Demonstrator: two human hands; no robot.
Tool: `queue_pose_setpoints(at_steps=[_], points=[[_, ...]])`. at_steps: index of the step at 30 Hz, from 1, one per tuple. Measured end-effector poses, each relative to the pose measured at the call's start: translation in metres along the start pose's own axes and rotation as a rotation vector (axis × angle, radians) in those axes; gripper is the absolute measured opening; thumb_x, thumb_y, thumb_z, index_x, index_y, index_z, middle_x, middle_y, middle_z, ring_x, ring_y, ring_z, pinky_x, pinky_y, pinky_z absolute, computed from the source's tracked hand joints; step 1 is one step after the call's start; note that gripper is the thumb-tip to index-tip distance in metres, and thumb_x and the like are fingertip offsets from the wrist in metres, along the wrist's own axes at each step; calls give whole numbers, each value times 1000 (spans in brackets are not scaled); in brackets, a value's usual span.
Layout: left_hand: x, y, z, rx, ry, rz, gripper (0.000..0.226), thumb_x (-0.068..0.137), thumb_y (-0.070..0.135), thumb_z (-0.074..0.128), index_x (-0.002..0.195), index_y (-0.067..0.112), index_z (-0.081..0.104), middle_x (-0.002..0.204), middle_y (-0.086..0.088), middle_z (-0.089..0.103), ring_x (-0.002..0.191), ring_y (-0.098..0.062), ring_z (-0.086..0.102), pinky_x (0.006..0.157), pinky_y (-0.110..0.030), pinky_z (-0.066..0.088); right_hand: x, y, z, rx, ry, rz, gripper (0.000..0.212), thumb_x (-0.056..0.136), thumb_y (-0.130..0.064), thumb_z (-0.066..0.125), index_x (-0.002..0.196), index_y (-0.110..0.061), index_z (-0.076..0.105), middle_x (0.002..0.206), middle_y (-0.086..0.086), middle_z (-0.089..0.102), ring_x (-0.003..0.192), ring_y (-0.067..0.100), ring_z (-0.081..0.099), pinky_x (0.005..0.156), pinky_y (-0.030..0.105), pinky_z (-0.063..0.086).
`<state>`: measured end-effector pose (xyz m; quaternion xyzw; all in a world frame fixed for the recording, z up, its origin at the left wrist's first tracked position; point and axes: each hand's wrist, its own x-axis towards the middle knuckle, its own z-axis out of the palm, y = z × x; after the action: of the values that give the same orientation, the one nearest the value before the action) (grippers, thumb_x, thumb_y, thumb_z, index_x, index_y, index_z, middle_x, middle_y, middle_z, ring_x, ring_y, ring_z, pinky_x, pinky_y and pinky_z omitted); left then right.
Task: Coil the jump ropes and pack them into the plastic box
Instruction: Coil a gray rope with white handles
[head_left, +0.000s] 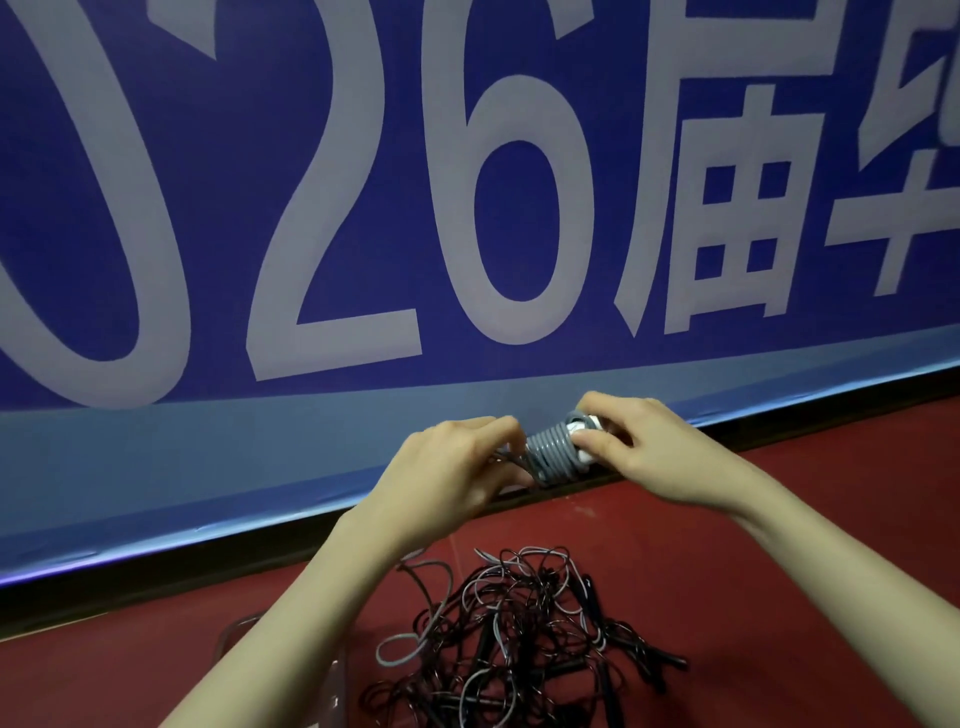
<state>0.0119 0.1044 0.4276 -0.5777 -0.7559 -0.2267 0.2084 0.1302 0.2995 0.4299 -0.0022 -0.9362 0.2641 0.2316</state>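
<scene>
I hold a grey jump rope (551, 449) up in front of me, its cord wound in tight turns around white handles. My right hand (644, 441) grips the handle end of the bundle between thumb and fingers. My left hand (457, 467) pinches the loose cord at the bundle's left side. Below my arms, a tangled pile of black and grey jump ropes (519, 639) lies on the red floor. A clear plastic box (332, 691) shows only partly at the bottom, under my left forearm.
A large blue banner (363, 208) with pale lettering covers the wall straight ahead. A black baseboard strip (156, 577) runs along its foot. The red floor (779, 571) stretches to the right of the pile.
</scene>
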Motion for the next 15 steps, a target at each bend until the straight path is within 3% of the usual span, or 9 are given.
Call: queue_pose_setpoints(at_steps=[3, 5, 11, 15], points=[[1, -2, -4, -219, 18, -82, 24, 83, 32, 73, 86, 26, 49, 63, 14, 53, 59, -8, 43, 59, -33, 41, -1, 3, -3, 150, -65, -5, 23, 99, -25, 54, 84, -9, 51, 58, -11, 43, 56, 6, 36, 55, 20, 29], [1, -4, -6, -305, 24, -145, 24, 82, 30, 75, 86, 25, 51, 65, 7, 52, 61, -9, 43, 59, -24, 37, -3, 3, -5, 277, -103, -11, 21, 100, -20, 53, 86, -4, 52, 63, -9, 43, 57, 8, 37, 56, 24, 29], [-1, -5, -10, -306, -131, -184, 18, 86, 34, 70, 93, 18, 68, 80, 10, 64, 74, -3, 53, 63, -12, 36, -6, -1, -8, 335, -169, -49, 25, 97, -27, 53, 91, -3, 55, 69, -5, 50, 62, 12, 42, 59, 29, 32], [-4, -5, -15, -402, -156, -237, 12, 86, 30, 71, 81, 20, 67, 65, 10, 59, 61, -3, 49, 58, -17, 37, -7, -8, 0, 365, -130, -41, 37, 90, -35, 50, 92, 2, 53, 66, -9, 51, 60, 9, 45, 57, 24, 34]])
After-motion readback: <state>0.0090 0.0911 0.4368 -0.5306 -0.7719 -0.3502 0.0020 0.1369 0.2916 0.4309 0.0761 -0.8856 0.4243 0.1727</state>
